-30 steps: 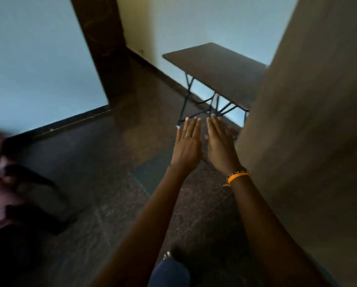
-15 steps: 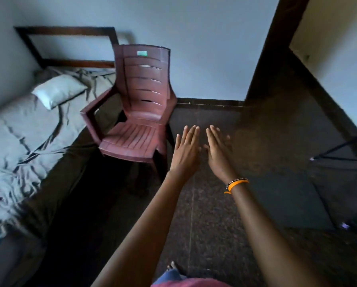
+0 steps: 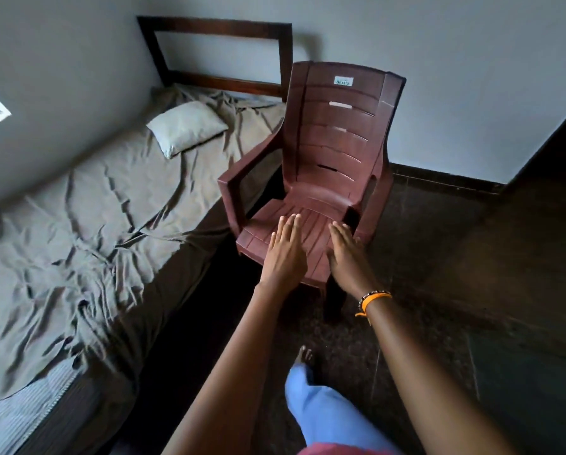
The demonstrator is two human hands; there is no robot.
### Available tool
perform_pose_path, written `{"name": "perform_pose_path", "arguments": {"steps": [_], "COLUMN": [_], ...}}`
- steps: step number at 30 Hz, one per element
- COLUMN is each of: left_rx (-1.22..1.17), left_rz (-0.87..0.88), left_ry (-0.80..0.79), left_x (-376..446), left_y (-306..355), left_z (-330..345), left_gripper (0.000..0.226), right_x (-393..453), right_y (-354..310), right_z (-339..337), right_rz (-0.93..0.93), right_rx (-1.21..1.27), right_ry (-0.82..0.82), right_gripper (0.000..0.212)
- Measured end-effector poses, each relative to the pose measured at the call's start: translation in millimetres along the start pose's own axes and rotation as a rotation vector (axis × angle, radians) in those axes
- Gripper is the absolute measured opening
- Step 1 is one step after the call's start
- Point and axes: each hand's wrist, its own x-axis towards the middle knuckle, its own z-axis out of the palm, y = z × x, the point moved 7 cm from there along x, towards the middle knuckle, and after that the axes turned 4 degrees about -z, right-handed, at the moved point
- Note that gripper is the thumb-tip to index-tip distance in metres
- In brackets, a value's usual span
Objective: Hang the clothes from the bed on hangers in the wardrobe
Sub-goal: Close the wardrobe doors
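Flat left hand (image 3: 283, 254), right hand (image 3: 349, 257), ribbed plastic chair (image 3: 334, 149), rumpled bed (image 3: 88, 205)

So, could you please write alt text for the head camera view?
Two bare hands, left hand and right hand, reach forward, fingers straight, holding nothing, over a brown plastic chair. Left of it is a bed with a rumpled grey sheet and a pillow.

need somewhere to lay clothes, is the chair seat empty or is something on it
Empty. The maroon chair stands upright beside the bed with bare seat slats; only the left hand and right hand show in front.
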Motion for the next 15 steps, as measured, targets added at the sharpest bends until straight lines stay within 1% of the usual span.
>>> {"name": "perform_pose_path", "arguments": {"steps": [3, 6, 7, 10, 13, 15], "left_rx": [0.015, 0.025, 0.025, 0.042, 0.070, 0.104], "left_rz": [-0.029, -0.055, -0.057, -0.117, -0.206, -0.256], "left_ry": [-0.037, -0.103, -0.116, -0.192, -0.249, -0.276], "left_x": [58, 114, 122, 179, 221, 246], "left_y": [-35, -68, -75, -119, -161, -188], "left_z": [-1, 1, 1, 10, 22, 30], "left_gripper": [0.070, 0.070, 0.070, 0.072, 0.074, 0.073], "right_x": [61, 111, 115, 149, 156, 155], "right_y": [8, 27, 35, 79, 123, 147], "right_z": [26, 45, 49, 69, 75, 81], "right_rz": [0.021, 0.123, 0.158, 0.409, 0.718, 0.873], "right_rx": [0.031, 0.063, 0.055, 0.080, 0.056, 0.008], "right_ry": [-0.031, -0.067, -0.079, -0.106, -0.096, -0.124], "right_gripper": [0.053, 0.054, 0.055, 0.060, 0.065, 0.070]}}
